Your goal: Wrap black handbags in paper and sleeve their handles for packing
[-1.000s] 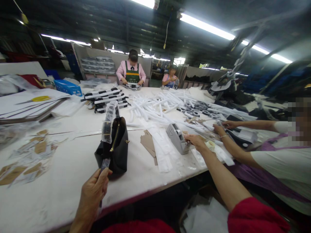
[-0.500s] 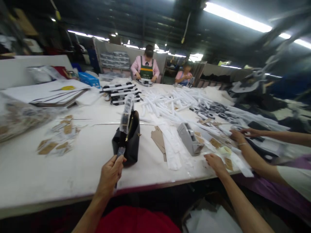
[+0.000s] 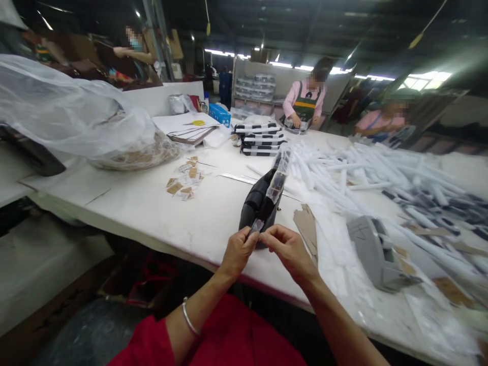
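Observation:
A black handbag stands on the white table in front of me, its strap wrapped in clear plastic film. My left hand is closed on the near end of the wrapped strap, thumb on top. Right beside it, my right hand pinches with thumb and forefinger at that same end, touching or almost touching the left thumb. What lies between the right fingertips is too small to make out. A grey tape dispenser sits to the right, and brown card pieces lie between it and the bag.
Small tags lie left of the bag, near a large plastic bag. Behind are stacked black-and-white wrapped bundles, yellow scissors and a blue box. White foam tubes cover the right side. A co-worker works across the table.
My right hand has moved from beside the tape dispenser to the strap end at my left hand. The left hand keeps its hold. My view has swung left, and the neighbour's arms are out of sight.

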{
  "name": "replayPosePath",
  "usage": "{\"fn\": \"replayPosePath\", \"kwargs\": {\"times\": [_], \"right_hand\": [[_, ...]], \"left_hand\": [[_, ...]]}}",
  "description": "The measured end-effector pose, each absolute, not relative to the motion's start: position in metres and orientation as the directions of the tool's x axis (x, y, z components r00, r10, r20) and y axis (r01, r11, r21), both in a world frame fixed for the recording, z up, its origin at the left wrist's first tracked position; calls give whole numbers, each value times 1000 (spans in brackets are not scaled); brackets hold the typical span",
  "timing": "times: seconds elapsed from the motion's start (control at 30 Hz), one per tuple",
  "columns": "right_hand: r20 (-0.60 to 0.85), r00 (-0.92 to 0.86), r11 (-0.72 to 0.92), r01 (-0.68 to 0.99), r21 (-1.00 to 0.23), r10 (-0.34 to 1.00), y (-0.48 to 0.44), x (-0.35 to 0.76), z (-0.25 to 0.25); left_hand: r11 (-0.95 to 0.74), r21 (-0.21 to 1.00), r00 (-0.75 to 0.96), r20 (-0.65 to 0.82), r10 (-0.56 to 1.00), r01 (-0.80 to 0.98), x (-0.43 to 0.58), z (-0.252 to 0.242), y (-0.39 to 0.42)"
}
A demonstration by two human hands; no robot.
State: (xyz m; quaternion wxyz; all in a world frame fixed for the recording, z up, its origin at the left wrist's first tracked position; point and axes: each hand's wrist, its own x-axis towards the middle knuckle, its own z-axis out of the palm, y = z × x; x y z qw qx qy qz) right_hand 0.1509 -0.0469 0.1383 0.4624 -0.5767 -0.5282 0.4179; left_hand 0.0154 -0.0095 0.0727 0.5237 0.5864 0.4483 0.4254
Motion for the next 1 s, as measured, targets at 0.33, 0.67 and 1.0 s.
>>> {"fn": "replayPosePath", "kwargs": {"times": [0.33, 0.67, 1.0], "right_hand": [[-129, 176, -176, 283, -943, 976, -18, 164, 112], [-192, 86, -207, 244, -947, 978, -22, 168, 118], [-148, 232, -224, 348, -910, 961, -26, 160, 102]], "left_hand": [[-108, 994, 376, 91, 922, 24, 9, 75, -7], [546, 767, 582, -286, 761, -338, 11, 83, -12], [548, 757, 500, -341, 796, -356, 22, 89, -29]]}}
